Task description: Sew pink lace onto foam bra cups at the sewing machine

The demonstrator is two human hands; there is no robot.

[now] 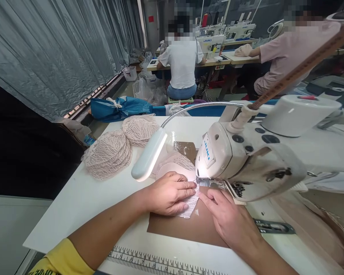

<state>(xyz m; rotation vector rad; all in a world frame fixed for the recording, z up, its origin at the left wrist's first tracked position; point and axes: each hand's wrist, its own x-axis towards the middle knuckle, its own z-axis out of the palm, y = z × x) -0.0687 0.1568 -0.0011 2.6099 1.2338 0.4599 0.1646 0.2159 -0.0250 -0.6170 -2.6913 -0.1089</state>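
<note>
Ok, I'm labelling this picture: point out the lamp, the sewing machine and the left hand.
Lamp (149,156), head view, on its white head.
Sewing machine (236,158), head view, on its casing.
Left hand (169,194), head view, on its back.

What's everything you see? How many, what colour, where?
machine: one, white, right
lamp: one, white, beside machine
table: one, white, under machine
lace piles: two, beige, table's left
lace piece: one, pale, by machine
sheet: one, brown, under lace piece
ruler: one, black-marked, table's near edge
curtain: one, grey, left
bundle: one, blue, past table
far machines: several, white, back
people: two, in white and pink, back
left hand: one, bare, on lace piece
right hand: one, bare, by lace piece
</note>
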